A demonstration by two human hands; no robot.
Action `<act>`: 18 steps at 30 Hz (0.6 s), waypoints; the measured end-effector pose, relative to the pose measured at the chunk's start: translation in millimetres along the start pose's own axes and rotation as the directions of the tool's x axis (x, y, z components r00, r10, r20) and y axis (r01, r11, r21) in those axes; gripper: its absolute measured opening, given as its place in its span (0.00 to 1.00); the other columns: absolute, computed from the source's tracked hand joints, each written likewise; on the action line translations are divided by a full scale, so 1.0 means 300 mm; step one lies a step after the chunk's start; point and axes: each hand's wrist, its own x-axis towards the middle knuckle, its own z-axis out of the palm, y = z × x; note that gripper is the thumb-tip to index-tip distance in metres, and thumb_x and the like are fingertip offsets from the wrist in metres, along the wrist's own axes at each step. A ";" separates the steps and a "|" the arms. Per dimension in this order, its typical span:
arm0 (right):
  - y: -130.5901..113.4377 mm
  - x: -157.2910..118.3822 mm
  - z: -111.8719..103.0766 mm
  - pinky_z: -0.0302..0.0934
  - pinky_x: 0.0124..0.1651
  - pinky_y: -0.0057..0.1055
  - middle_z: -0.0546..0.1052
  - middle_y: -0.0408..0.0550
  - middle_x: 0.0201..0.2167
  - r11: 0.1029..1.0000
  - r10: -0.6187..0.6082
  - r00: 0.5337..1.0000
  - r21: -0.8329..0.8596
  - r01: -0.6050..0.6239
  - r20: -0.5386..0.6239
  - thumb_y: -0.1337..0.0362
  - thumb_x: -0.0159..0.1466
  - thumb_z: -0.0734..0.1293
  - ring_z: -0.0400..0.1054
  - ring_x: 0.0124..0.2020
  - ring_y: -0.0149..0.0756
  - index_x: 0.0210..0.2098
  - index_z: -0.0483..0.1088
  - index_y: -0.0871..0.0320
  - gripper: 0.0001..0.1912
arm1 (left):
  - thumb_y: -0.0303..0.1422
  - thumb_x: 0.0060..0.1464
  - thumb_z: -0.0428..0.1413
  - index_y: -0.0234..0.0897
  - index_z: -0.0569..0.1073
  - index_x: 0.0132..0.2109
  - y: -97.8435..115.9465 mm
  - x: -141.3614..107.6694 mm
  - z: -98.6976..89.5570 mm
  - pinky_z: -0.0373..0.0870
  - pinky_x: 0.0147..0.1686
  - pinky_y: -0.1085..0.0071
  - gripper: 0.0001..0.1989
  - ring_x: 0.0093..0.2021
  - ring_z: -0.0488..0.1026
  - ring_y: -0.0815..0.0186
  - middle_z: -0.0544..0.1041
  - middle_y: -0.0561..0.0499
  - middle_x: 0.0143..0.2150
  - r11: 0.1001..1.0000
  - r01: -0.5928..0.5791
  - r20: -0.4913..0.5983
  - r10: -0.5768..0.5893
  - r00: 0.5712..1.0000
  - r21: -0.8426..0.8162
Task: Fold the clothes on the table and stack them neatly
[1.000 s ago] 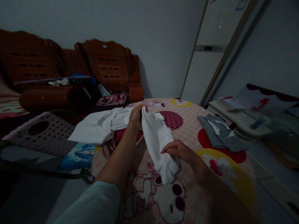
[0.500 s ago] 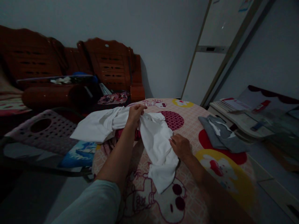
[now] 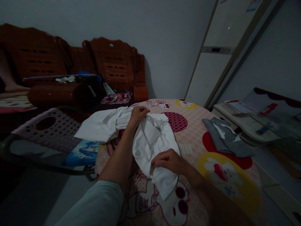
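White cloth (image 3: 101, 125) lies bunched across the round table (image 3: 192, 131), which has a pink patterned cover. My left hand (image 3: 139, 114) is closed on the cloth near its middle, with the fingers pinched. Over the nearer right part of the cloth, my right hand (image 3: 166, 160) is closed too, its thumb and fingers gripping the fabric. That part fans out between my hands and ends in a point toward me. Folded grey clothing (image 3: 225, 138) with white strips rests at the table's right side.
A woven chair (image 3: 66, 138) with a blue cushion (image 3: 83, 153) stands left of the table. Behind are carved wooden seats (image 3: 115, 66) holding clothes. A side cabinet (image 3: 244, 122) with papers is at the right. A person's foot (image 3: 14, 89) shows far left.
My right hand has moved left and toward me from the cloth's right edge, closing on the fabric. The near part of the cloth is spread wider to the left. My left hand keeps its hold.
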 end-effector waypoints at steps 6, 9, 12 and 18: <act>0.082 0.012 -0.094 0.63 0.49 0.38 0.76 0.55 0.38 0.733 -0.114 0.886 -0.640 -0.230 -0.449 0.60 0.65 0.66 0.69 0.43 0.43 0.38 0.75 0.58 0.09 | 0.33 0.43 0.58 0.35 0.75 0.24 0.006 -0.002 0.017 0.57 0.27 0.74 0.05 0.23 0.66 0.68 0.71 0.54 0.19 0.982 -0.034 0.025 0.030 0.999 0.184; 0.098 0.025 -0.097 0.63 0.50 0.39 0.75 0.59 0.42 0.536 -0.019 0.888 -0.755 -0.378 -0.459 0.63 0.64 0.66 0.68 0.47 0.47 0.42 0.73 0.60 0.09 | 0.34 0.45 0.57 0.35 0.76 0.27 0.007 -0.009 0.028 0.58 0.28 0.74 0.07 0.25 0.68 0.67 0.73 0.52 0.20 0.970 -0.057 0.071 0.041 0.997 0.238; 0.111 0.043 -0.108 0.63 0.49 0.36 0.77 0.57 0.41 0.525 0.024 0.857 -0.723 -0.448 -0.514 0.71 0.62 0.63 0.70 0.44 0.44 0.41 0.74 0.60 0.11 | 0.34 0.46 0.57 0.35 0.77 0.28 0.015 -0.017 0.034 0.59 0.29 0.73 0.07 0.25 0.68 0.66 0.74 0.52 0.21 0.968 -0.071 0.077 0.054 0.996 0.241; 0.156 -0.063 -0.373 0.63 0.36 0.34 0.79 0.51 0.27 0.688 -0.026 0.397 -0.304 -0.658 -0.917 0.66 0.53 0.63 0.70 0.30 0.41 0.29 0.76 0.58 0.10 | 0.30 0.44 0.58 0.37 0.76 0.24 0.036 -0.016 0.023 0.57 0.27 0.73 0.04 0.21 0.65 0.67 0.70 0.54 0.16 0.969 -0.055 0.042 0.047 0.998 0.240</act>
